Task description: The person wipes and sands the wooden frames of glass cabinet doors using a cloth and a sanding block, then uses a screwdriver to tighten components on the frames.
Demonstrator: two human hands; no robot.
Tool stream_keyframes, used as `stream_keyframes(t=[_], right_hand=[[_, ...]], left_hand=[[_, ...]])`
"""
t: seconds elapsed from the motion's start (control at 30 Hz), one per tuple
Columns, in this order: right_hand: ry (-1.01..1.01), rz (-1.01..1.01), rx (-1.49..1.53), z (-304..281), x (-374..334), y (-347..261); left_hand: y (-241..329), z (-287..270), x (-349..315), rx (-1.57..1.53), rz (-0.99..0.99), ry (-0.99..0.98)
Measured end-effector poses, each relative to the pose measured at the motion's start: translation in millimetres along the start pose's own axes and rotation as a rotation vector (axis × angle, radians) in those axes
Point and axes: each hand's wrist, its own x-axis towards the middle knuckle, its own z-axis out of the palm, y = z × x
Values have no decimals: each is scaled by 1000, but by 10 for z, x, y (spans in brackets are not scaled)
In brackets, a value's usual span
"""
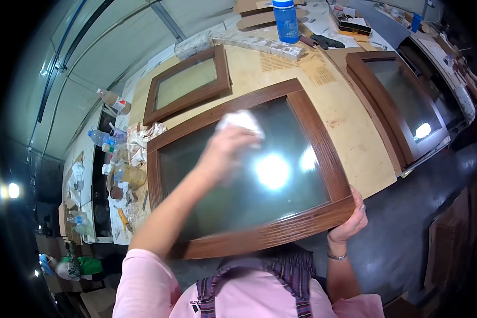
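A brown wooden framed glass panel (318,143) lies tilted in front of me, partly over the table, with bright light reflected in its glass. My left hand (225,153), slightly smeared by motion, is closed on a crumpled white rag (242,123) pressed against the upper middle of the glass. At the frame's near right corner, my right hand (351,222) grips the wooden edge, its thumb hidden from view. Whether the rag is fabric or paper is hard to tell.
A smaller framed glass panel (222,66) lies behind on the table (355,143). Further framed panels (376,100) rest at the right. Several bottles (130,174) and crumpled rags (142,139) line the left side. A blue bottle (286,24) stands at the back.
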Motion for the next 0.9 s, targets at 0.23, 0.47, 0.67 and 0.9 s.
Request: stream_keyframes(t=[0.23,0.47,0.67,0.9], right_hand=[[-35,-10,-61,14,-7,25],[2,-42,-106,-29,56,20],[-36,-48,-56,40,1,4],[-16,-63,-73,4,43,-11]], left_hand=[[48,394,681,39,87,77],[-410,-25,67,146,-199,60],[-220,396,682,120,-102,115],[-683,-455,-736,232,-322,212]])
